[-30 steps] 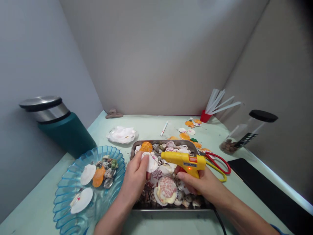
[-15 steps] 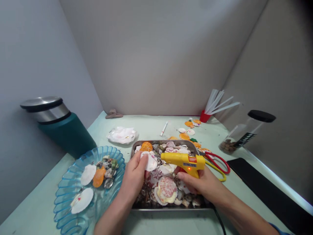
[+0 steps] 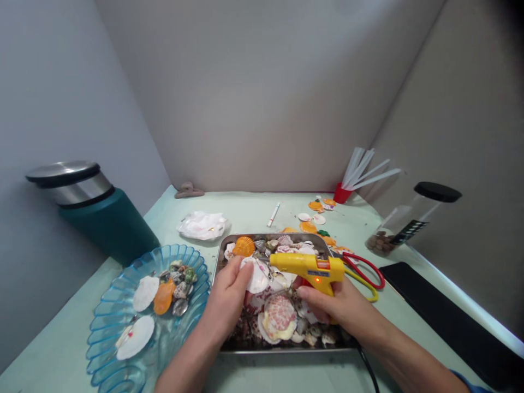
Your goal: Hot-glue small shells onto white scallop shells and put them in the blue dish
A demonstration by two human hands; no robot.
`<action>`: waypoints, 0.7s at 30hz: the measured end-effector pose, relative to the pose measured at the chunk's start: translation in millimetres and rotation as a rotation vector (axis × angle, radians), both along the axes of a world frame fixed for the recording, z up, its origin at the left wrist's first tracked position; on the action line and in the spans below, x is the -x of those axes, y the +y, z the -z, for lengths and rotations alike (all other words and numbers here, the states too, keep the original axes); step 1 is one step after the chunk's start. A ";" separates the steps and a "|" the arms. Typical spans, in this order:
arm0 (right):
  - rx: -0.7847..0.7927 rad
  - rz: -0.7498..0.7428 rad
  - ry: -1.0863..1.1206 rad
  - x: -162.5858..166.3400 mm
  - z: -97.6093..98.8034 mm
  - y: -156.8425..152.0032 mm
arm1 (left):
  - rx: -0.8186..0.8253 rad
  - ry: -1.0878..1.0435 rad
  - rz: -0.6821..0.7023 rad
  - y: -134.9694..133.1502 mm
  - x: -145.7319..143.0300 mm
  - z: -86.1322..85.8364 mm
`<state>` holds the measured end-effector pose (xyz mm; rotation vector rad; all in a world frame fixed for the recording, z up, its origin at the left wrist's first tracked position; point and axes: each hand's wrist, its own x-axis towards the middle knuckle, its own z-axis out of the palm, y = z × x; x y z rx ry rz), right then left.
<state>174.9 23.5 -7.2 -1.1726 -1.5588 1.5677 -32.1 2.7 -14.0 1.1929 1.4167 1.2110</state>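
Between the thumb and fingers of my left hand (image 3: 231,289) is a white seashell (image 3: 257,277), held over the metal tray (image 3: 282,350). My right hand (image 3: 335,303) grips a yellow hot glue gun (image 3: 305,266) with a small orange light glowing on its body. The gun's nozzle points left at the shell; whether the two touch I cannot tell. Below both hands the tray is full of shells, among them a pink speckled scallop shell (image 3: 280,315) and an orange scallop shell (image 3: 244,246). A black cord (image 3: 368,368) trails from beneath my right hand.
To the left, a blue fluted dish (image 3: 100,327) holds several shells beside a teal bottle (image 3: 110,221). Scissors (image 3: 364,270), a black strip (image 3: 442,316) and a lidded jar (image 3: 382,240) are at right. Behind lie crumpled white material (image 3: 203,225), orange shells (image 3: 308,227) and a red cup (image 3: 342,194) of glue sticks.
My left hand and its shell have shifted slightly right and down relative to the glue gun. The right hand keeps its grip, almost still.
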 end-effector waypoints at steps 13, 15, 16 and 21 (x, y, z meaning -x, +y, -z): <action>0.006 -0.004 -0.012 -0.9 5.4 0.9 | 0.026 0.041 0.013 -0.8 -0.6 -1.8; 0.001 0.003 -0.006 -0.8 5.2 0.1 | 0.027 0.035 0.011 -1.3 -0.6 -1.6; -0.005 0.006 -0.004 -0.8 5.1 -0.2 | 0.028 0.036 0.013 -1.6 -0.7 -1.8; -0.005 0.002 -0.003 -1.5 4.8 0.2 | 0.028 0.035 0.003 -1.3 -0.9 -1.4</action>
